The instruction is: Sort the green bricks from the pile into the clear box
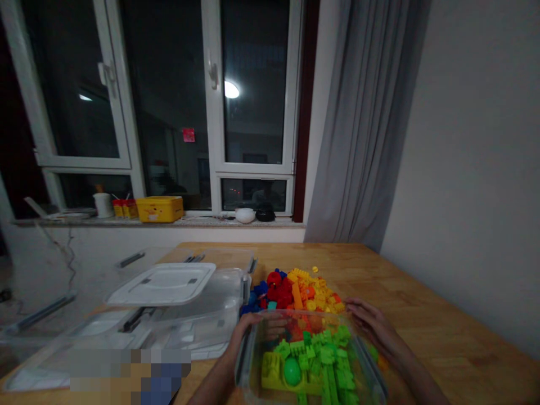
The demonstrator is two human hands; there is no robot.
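A clear plastic storage box (270, 396) with grey side latches stands in front of me, holding several green and lime toy building blocks (333, 360) and a green egg-shaped piece (292, 371). My left hand (244, 332) grips its far left corner, the fingers showing through the far wall. Off the box's far right corner, my right hand (371, 318) has its fingers stretched out towards the pile, holding nothing I can see. Just beyond the box lies a heap of loose blocks: blue (252, 301), red (280, 289) and yellow-orange (318, 292).
Several clear storage boxes and lids (202, 315) are gathered on the left, with a white-rimmed lid (169, 284) on top. The wooden table (447, 320) meets a wall on the right. A yellow tub (159, 209) and a white bowl (245, 215) stand on the windowsill.
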